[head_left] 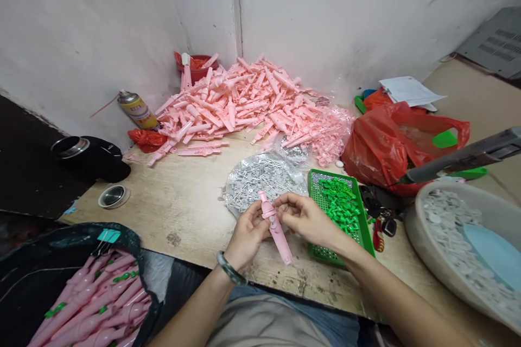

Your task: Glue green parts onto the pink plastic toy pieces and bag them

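Between my hands, above the table's front edge, is a pink plastic casing (279,238), long and tapered with a narrow neck at its far end. My left hand (249,234) is closed round its left side, thumb on the front. My right hand (300,218) is closed too, its fingertips pinched against the casing's upper right side; any small part between them is hidden. Just beyond lies a clear plastic bag (264,173) spread with grey parts and thin metal rods. Beside my right hand a green basket (366,222) holds small green plastic parts (337,200).
A big heap of pink casings (244,97) lies against the wall. At lower left, a dark bag (140,260) holds pink pieces with green parts. A spray can (138,111), black bottle (93,157), red bag (378,146) and basin of whitish parts (419,222) stand around.
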The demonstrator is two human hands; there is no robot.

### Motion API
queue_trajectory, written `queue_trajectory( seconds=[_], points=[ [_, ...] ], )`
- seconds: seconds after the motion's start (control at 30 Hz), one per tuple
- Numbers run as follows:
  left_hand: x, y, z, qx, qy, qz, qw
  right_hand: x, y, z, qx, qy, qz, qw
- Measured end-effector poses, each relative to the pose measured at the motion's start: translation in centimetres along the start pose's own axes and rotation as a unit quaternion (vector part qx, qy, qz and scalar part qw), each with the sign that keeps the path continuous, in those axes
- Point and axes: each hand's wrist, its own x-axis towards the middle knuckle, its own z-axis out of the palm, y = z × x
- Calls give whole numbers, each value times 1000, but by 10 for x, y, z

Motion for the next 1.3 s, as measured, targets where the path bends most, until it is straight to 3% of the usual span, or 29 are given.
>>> queue_trajectory(
  seconds=[0.13,0.23,0.33,0.43,0.53,0.73,0.9,1.0,1.13,1.2,1.3],
  points=[
    [2,-4,-2,10,5,14,1000,-11,0,2,-134,22,-45,990],
    [1,-5,0,14,11,36,999,-16,0,7,-237,62,-100,964],
    [-4,-6,5,37,27,80,996,-16,4,16,-269,110,-141,946],
    [-7,-6,8,76,35,127,988,-12,10,23,-147,122,-70,979],
    [-5,-3,3,87,22,133,987,-6,12,22,23,61,26,998],
    [3,-4,-14,4,-22,42,999,-2,-7,-3,34,13,32,999],
    [1,-8,-11,27,-41,34,998,6,-13,-4,117,22,-11,993],
    [0,-5,-8,41,-44,36,998,7,-10,3,48,57,-62,995],
    [0,0,-10,47,-50,18,997,16,-6,7,-123,89,-133,979],
    [1,2,-14,21,-32,-17,999,38,-5,4,-217,93,-163,958],
    [4,6,-17,-41,14,-70,997,99,-6,-10,-382,145,-168,897]
  ],
)
